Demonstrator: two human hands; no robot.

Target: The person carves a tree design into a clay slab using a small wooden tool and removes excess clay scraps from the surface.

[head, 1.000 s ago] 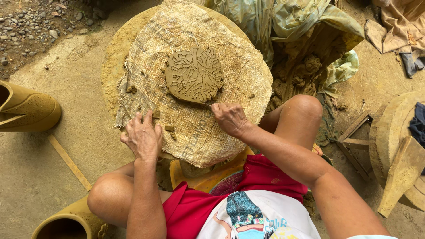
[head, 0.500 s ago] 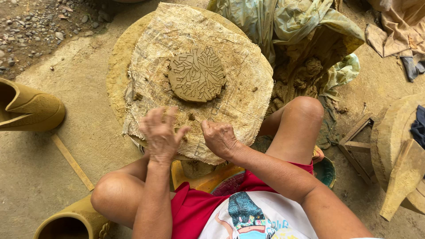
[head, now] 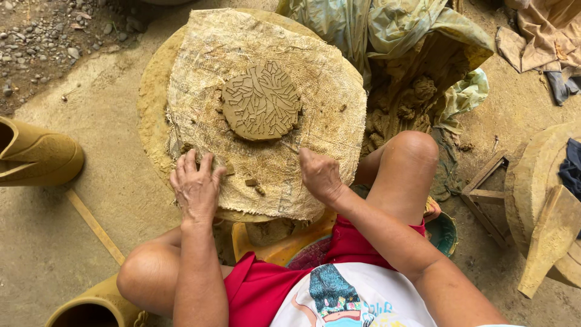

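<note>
One scored clay disc (head: 261, 100), one burlap cloth (head: 315, 145), two yellow clay pots (head: 36, 154), two hands (head: 195, 189).

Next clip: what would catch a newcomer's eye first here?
The flat clay disc scored with branching grooves, lying in the middle of the burlap cloth that covers the round stand. Below it, the left hand and right hand rest on the cloth's near edge. Lumps of raw clay sit in plastic sheeting, upper right.

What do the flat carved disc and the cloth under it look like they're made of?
The disc looks like damp brown clay, matte, with grooves cut into its soft surface. The cloth looks like coarse woven sacking, probably burlap, clay-stained: its weave and frayed edges show.
</note>
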